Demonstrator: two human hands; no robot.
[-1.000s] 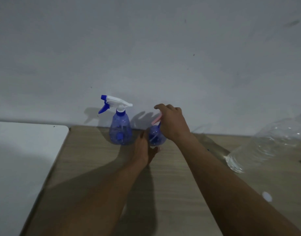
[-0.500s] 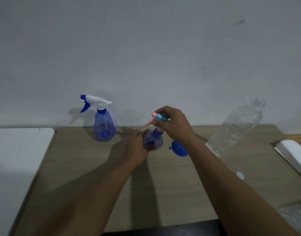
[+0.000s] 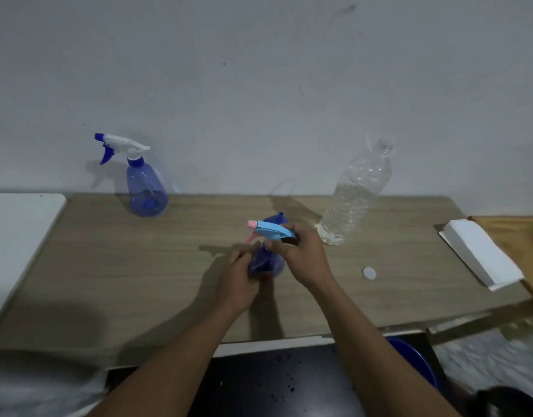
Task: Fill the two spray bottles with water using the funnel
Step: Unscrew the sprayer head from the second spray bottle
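We note two translucent blue plastic spray bottles on a table (image 3: 123,266) of matt wood-grain laminate.

The near bottle (image 3: 266,261), pear-shaped, stands mid-table between both hands. The left hand (image 3: 238,281) grips its bulbous body, fingers curled round the left side. The right hand (image 3: 301,254) grips it at the neck, fingers closed round the base of its trigger head (image 3: 271,230), an angular light-blue piece with a pink nozzle pointing left. We cannot tell whether the head is screwed on or loose.

The far bottle (image 3: 146,188), of like shape, stands upright at the rear left by the wall (image 3: 259,100), well apart from the hands. Its head is white with a dark-blue nozzle and trigger.

The funnel (image 3: 278,218), dark-blue plastic, shows only in part just behind the trigger head; we cannot tell how it lies.

A water bottle (image 3: 355,197) of clear ribbed plastic stands to the right of the hands, uncapped. A small round white cap (image 3: 369,272) lies flat on the table in front of it, apart from it.

A white rectangular block (image 3: 482,254) rests at the right edge of the table.
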